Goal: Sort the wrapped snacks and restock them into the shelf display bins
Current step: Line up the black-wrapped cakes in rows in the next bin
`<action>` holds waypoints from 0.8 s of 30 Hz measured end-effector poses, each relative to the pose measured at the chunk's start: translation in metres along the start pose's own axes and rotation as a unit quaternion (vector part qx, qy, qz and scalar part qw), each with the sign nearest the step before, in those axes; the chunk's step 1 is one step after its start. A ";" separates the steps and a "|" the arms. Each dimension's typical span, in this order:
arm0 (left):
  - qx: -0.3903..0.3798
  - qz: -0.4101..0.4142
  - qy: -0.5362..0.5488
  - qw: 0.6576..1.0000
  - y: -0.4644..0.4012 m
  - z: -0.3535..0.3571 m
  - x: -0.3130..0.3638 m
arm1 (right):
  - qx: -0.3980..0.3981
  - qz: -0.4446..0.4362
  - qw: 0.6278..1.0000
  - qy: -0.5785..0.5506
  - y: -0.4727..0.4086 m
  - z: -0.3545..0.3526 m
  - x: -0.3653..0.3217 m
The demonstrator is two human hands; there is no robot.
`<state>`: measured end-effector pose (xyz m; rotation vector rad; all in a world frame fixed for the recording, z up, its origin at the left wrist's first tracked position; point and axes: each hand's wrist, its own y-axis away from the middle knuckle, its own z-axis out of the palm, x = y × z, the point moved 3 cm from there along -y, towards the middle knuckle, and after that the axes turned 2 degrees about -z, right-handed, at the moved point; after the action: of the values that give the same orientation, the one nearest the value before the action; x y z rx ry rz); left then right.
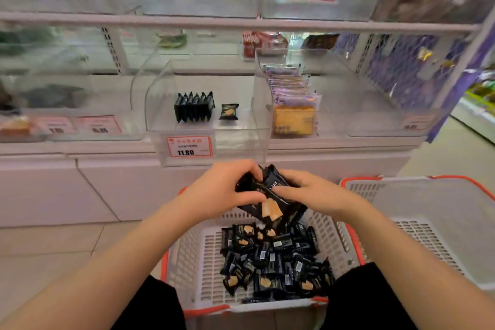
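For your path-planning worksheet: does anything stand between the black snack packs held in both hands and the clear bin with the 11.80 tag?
Nothing visible blocks the way. Both hands hold the black snack packs above the basket, just below the clear bin. Its top is open, and floor space beside the standing row of packs and one loose pack is bare.

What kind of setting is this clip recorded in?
Most likely a shop's snack aisle. Clear shelf display bins carry red-bordered price tags, wrapped snacks stand in rows inside, and both hands, left hand and right hand, hold black snack packs over a white basket of them.
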<state>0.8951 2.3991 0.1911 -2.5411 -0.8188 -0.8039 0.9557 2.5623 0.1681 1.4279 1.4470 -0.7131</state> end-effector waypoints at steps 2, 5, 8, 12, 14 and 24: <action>0.026 -0.019 0.033 0.999 0.000 -0.005 -0.001 | -0.006 0.011 1.000 -0.016 -0.001 0.002 -0.008; 0.046 -0.032 0.054 0.997 -0.006 -0.011 -0.003 | -0.003 0.002 0.999 -0.037 -0.005 0.002 -0.020; 0.074 -0.039 0.069 0.994 -0.017 -0.021 -0.005 | -0.021 -0.030 0.999 -0.025 -0.009 -0.001 -0.030; 0.124 -0.068 0.149 0.979 -0.043 -0.029 -0.009 | 0.003 -0.039 0.998 -0.052 -0.023 -0.019 -0.037; 0.157 -0.079 0.186 0.967 -0.062 -0.036 -0.016 | 0.048 -0.040 0.995 -0.077 -0.032 -0.033 -0.039; -0.029 -0.126 -0.132 0.983 -0.175 -0.057 -0.110 | 0.215 0.032 0.878 -0.427 -0.072 -0.101 -0.034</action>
<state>0.6895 2.4606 0.1946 -2.6675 -1.2385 -0.5753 0.8597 2.6286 0.2219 1.2023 0.5572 -1.4604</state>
